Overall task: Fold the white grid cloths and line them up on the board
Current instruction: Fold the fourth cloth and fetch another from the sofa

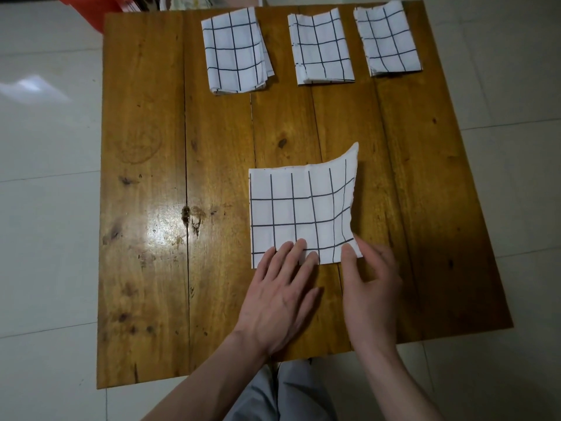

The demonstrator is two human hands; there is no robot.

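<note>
Wooden worktop (145, 208), seen from above, made of planks with seams running near to far; pale tiled floor (45, 147) surrounds it on all sides, and an orange object (88, 10) lies beyond its far left corner. The left half of the worktop is bare wood, as is the broad band between the far row and the near cloth.

Both forearms enter from the near edge. The left hand (280, 296) lies palm down with fingers straight and spread slightly, its fingertips (300, 244) pressing the near edge of the unfinished grid cloth (300, 214). The right hand (372, 287) sits just right of it, thumb on top of the cloth's near right corner and the other fingers curled beside and beneath that corner, pinching it.

The unfinished grid cloth lies right of centre in the near half, folded to a rough square; its right edge is wavy and its far right corner curls upward off the wood.

Three folded cloths stand in a row along the far edge, well apart from the hands: the far left cloth (235, 51), the far middle cloth (321, 47) and the far right cloth (388, 39), each with bare wood between it and its neighbour.
</note>
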